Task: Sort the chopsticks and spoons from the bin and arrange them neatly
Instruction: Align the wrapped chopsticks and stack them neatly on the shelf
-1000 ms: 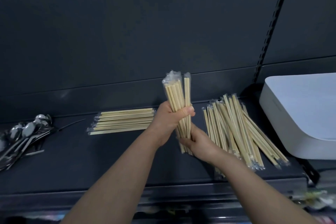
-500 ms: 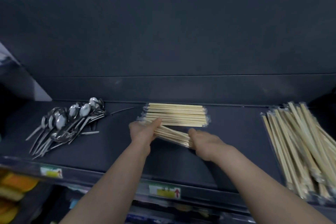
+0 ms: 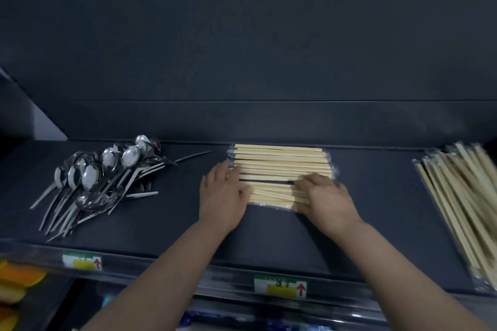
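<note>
The dark grey metal shelf (image 3: pixel 376 209) bears it all. At its middle lies a neat row of pale wooden chopsticks in clear sleeves (image 3: pixel 282 166), long axis running from 9 to 3 o'clock. The left hand (image 3: pixel 223 201) is at the row's 9 o'clock end, fingers straight and touching the tips. The right hand (image 3: pixel 328 201) lies over the 4 o'clock corner, fingers bent on the nearest sticks; whether they grip, I cannot tell. At 3 o'clock a loose heap of wrapped chopsticks (image 3: pixel 462 196) slants from 11 to 5. At 9 o'clock is a pile of shiny steel spoons (image 3: pixel 102 174), bowls toward 1 o'clock.
</note>
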`<state>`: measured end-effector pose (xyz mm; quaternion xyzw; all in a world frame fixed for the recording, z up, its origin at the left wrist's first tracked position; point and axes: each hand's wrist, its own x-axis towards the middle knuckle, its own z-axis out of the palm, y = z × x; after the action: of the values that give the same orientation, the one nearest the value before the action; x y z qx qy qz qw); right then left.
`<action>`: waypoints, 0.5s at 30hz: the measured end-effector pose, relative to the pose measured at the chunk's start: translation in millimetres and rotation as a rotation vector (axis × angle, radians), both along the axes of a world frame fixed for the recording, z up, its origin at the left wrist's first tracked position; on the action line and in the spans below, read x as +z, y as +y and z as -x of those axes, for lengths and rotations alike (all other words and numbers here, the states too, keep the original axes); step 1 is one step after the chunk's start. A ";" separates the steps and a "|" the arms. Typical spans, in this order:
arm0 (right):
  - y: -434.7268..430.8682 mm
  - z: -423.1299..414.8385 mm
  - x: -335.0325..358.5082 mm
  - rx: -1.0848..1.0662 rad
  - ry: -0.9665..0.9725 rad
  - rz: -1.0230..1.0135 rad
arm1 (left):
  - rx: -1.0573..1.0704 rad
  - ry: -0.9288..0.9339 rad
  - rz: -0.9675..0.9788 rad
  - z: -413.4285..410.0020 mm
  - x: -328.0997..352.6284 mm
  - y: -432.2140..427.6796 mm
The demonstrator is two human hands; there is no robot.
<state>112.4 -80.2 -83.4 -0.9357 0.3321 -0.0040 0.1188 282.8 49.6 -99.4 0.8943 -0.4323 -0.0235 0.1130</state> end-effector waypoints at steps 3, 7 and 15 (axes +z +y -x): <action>6.8 5.9 -16.2 0.025 0.036 -0.005 | -0.299 0.015 -0.179 7.5 -5.6 -6.3; 13.0 11.0 -31.1 0.021 0.097 -0.019 | -0.356 -0.034 -0.235 12.1 -10.2 -4.5; 18.3 8.7 -27.5 -0.083 -0.002 0.104 | -0.347 -0.127 -0.072 8.1 -13.8 -5.8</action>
<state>103.7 -61.9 -110.9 -0.9261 0.3697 -0.0272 0.0702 274.7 43.8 -113.3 0.8094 -0.5853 -0.0019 0.0475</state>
